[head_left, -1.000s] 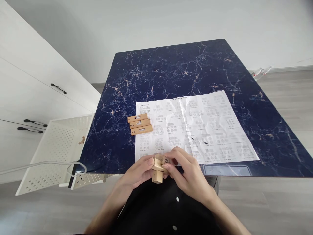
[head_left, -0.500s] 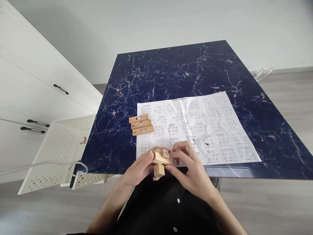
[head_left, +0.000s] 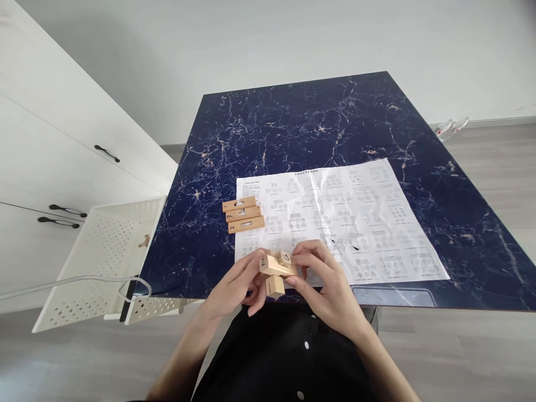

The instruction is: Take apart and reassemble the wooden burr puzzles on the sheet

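Observation:
Both hands hold a small cluster of interlocked wooden puzzle pieces [head_left: 274, 271] just above the near edge of the dark blue marble table [head_left: 293, 128]. My left hand [head_left: 234, 286] grips it from the left, my right hand [head_left: 324, 282] from the right. Hand-written numbers show on the ends of the pieces. Three more wooden pieces [head_left: 243, 214], also numbered, lie side by side on the table at the left edge of a printed instruction sheet [head_left: 347, 215].
A white perforated basket [head_left: 96, 251] hangs beside the table's left edge, with one small wooden piece [head_left: 143, 242] inside. White cabinets with black handles [head_left: 62, 211] stand to the left. Grey floor surrounds the table.
The held cluster has risen slightly and turned, so that numbered ends now face up. My view has shifted a little.

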`<state>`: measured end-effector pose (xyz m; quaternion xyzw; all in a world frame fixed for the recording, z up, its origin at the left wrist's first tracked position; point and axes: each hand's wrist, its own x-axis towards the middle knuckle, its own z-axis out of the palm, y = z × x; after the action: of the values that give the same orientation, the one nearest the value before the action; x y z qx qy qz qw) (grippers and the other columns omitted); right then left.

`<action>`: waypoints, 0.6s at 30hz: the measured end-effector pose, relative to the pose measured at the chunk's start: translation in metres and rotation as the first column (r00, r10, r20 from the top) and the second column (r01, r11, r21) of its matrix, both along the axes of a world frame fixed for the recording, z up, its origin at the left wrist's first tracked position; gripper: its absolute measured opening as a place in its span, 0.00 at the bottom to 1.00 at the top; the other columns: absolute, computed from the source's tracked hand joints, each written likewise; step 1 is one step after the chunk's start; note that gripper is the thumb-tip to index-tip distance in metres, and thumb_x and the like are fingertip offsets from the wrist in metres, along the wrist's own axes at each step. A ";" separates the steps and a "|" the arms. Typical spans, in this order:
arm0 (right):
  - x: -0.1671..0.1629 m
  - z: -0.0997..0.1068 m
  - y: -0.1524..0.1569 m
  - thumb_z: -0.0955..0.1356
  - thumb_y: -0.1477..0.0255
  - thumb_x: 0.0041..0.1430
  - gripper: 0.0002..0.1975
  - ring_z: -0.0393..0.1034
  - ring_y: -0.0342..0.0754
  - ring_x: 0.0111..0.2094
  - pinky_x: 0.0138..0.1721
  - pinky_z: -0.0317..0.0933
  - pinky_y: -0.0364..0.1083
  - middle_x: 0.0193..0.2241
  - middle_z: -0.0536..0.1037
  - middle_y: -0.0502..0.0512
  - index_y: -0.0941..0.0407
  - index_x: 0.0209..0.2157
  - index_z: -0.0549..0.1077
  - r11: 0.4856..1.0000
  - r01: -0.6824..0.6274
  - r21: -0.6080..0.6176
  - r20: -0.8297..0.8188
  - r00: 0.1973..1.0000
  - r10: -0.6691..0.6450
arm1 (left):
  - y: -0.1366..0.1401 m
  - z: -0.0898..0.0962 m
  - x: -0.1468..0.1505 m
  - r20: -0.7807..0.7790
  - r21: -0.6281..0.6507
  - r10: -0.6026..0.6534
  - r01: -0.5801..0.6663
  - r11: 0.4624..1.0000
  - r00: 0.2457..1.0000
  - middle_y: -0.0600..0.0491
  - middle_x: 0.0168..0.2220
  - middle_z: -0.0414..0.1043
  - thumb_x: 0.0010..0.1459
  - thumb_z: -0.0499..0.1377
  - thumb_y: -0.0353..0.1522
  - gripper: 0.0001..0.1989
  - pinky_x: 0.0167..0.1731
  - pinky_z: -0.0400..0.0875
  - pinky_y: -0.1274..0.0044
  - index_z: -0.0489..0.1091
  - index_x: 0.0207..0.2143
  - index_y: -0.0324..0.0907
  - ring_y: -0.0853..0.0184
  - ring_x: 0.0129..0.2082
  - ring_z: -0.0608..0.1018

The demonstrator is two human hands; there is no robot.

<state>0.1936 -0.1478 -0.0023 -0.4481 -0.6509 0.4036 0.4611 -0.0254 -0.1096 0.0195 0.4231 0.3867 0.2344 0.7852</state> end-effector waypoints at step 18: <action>-0.003 0.005 0.011 0.70 0.61 0.74 0.09 0.70 0.46 0.30 0.31 0.66 0.44 0.31 0.76 0.49 0.52 0.42 0.77 0.947 0.220 -0.234 -0.027 0.972 -0.233 | 0.001 -0.005 -0.016 -0.001 0.046 0.391 -0.390 0.919 0.920 0.61 0.20 0.60 0.65 0.66 0.55 0.26 0.14 0.53 0.85 0.71 0.36 0.40 0.78 0.17 0.57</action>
<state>0.1910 -0.1364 0.0032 -0.5589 -0.5314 0.4325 0.4671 -0.0414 -0.1088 0.0142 0.3564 0.4620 0.3927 0.7109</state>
